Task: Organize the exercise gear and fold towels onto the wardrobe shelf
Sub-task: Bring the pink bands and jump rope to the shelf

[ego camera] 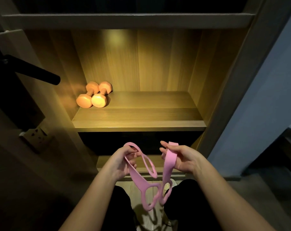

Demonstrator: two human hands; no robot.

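Observation:
A pink stretch band (150, 184) with several loop holes hangs between my two hands, low in front of the wardrobe. My left hand (124, 161) grips one looped end. My right hand (179, 158) holds the other end, the strap running across its palm with the thumb over it. The band's middle droops toward my knees. Two pink dumbbells (94, 95) lie side by side at the back left of the lit wooden shelf (141, 119), well above and beyond both hands.
Another shelf board (124, 20) runs across the top. A dark compartment (141, 140) lies under the lit shelf. A black door handle (33, 70) juts out at left, with a wall socket (36, 135) below it. A blue wall (261, 105) stands at right.

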